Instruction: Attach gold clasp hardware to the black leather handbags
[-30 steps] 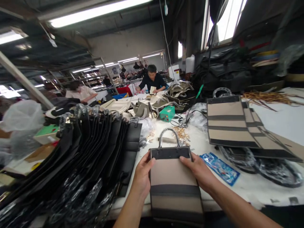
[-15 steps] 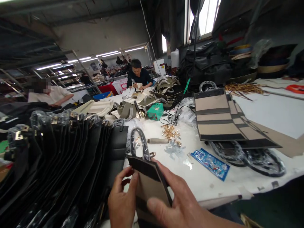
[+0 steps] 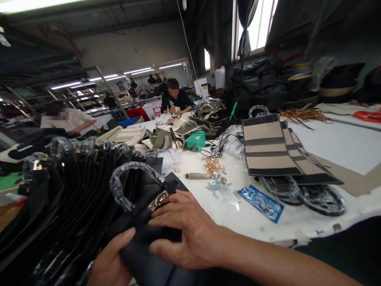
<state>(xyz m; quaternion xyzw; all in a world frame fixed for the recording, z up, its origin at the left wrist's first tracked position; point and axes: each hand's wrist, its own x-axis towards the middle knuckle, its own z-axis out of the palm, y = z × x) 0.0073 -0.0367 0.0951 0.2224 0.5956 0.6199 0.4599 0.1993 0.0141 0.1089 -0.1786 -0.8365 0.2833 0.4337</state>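
Note:
A black handbag panel (image 3: 149,254), smooth face up, lies tilted in front of me. Its round handle (image 3: 119,174) is wrapped in clear plastic, and a gold clasp plate (image 3: 158,200) sits near the handle's base. My left hand (image 3: 111,258) grips the panel's left side, thumb on top and its other fingers hidden. Across the upper face rests my right hand (image 3: 187,226), fingers stretched out flat with the fingertips by the clasp plate and the thumb apart. To the left stands a dense row of similar black panels (image 3: 68,190) with plastic-wrapped handles.
On the white table (image 3: 220,226) lie small gold metal pieces (image 3: 212,165), silver plates (image 3: 222,186), a grey roll (image 3: 198,175) and a blue packet (image 3: 260,202). Beige-and-black panels (image 3: 264,147) are stacked at right. A green box (image 3: 195,141) stands farther back. Two people sit beyond.
The panel has turned from its beige-and-black side to its smooth black side and moved left, showing the clasp plate. My right hand now lies across its face; my left has shifted lower left.

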